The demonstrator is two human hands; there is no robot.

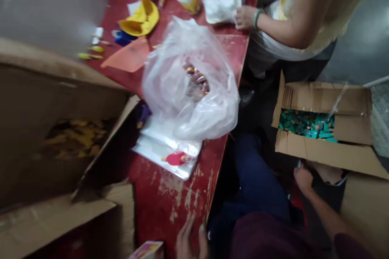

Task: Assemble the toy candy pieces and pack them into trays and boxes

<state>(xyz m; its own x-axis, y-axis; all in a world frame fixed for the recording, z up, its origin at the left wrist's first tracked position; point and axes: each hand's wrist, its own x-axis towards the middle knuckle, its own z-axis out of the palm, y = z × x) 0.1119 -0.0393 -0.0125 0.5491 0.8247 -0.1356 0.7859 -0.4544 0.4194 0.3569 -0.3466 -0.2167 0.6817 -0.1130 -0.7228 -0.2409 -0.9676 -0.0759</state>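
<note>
Two hands: left hand [190,243], fingers spread, holding nothing, beside one small printed carton [148,250] at lower centre; right hand [303,179], curled, grip unclear, below one cardboard box [322,101] of teal pieces [306,124], right.

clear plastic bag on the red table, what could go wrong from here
The clear plastic bag bulges out to the edge of the worn red table, so it might slide off and spill the small shiny items inside. The small pink printed box by the left hand looks close to the table edge and could get knocked down.
</note>
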